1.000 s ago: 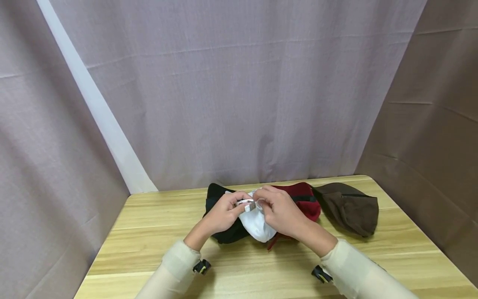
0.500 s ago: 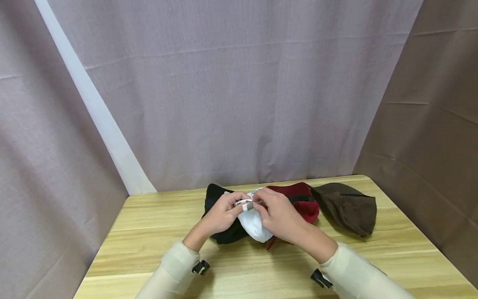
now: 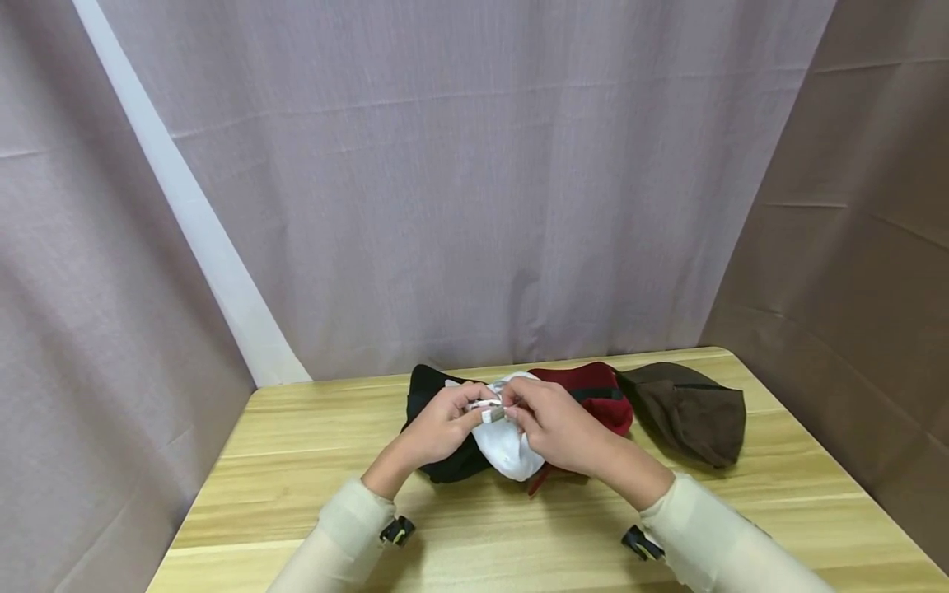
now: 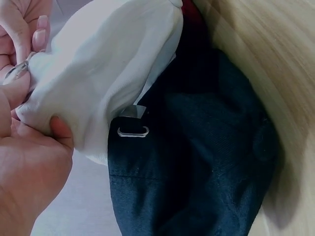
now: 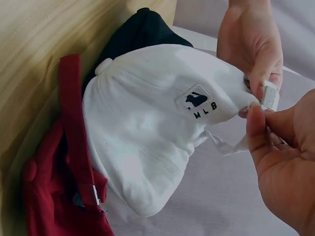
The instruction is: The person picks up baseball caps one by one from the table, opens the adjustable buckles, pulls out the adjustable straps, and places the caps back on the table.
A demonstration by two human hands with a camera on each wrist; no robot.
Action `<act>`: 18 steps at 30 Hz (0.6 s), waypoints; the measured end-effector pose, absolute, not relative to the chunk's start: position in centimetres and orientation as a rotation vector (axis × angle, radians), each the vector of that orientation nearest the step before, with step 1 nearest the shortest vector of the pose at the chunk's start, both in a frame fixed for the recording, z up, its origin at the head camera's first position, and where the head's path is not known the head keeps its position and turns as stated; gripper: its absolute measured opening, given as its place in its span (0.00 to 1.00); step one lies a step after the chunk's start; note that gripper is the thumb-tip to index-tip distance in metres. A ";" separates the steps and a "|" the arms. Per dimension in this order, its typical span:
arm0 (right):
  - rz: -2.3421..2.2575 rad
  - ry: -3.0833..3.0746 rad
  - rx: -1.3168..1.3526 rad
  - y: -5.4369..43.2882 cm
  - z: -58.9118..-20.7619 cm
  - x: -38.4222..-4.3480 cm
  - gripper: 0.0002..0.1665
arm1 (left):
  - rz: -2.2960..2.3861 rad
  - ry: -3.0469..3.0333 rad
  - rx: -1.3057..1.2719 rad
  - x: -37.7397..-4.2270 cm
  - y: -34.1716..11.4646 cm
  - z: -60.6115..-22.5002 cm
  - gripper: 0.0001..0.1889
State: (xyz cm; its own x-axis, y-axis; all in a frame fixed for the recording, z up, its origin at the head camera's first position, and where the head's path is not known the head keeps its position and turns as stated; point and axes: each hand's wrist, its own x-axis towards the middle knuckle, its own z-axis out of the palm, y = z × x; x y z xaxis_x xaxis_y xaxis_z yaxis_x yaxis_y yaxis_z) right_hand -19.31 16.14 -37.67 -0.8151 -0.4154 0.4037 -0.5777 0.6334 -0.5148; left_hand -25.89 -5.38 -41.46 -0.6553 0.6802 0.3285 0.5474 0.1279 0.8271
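A white baseball cap, marked MLB in the right wrist view, is held up between both hands near the table's back edge. My left hand pinches the cap's back rim beside a metal strap buckle. Opposite it, my right hand pinches the cap strap close to that buckle, thumb against fingertips. The strap's exact path through the buckle is hidden by the fingers. Behind and left of the white cap lies a black cap with its own metal loop. A dark red cap is on the other side.
A brown cap lies at the right, beside the red one. All of them are on a light wooden table. Grey-brown curtains hang behind and at both sides of the table.
The right fingers have shifted slightly at the strap and buckle, now closer to the left fingertips. The left hand keeps its grip, and the other caps stay in place.
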 end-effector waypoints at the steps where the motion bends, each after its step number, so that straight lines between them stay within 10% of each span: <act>1: 0.947 -2.598 0.819 16.2 -37.8 -19.4 0.09 | 1.561 2.257 1.245 -25.9 -5.4 -41.4 0.07; 18: 0.924 -2.508 0.802 16.1 -38.1 -19.7 0.16 | 1.541 2.259 1.262 -25.8 -5.8 -41.1 0.07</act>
State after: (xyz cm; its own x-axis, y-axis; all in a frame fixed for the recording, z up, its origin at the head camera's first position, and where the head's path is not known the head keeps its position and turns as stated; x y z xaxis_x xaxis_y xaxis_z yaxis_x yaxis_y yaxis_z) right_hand -19.72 16.13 -38.10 -0.7786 -0.3870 0.4940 -0.6150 0.6272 -0.4779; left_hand -25.81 -5.79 -41.12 -0.6420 0.6923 0.3296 0.5593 0.1288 0.8189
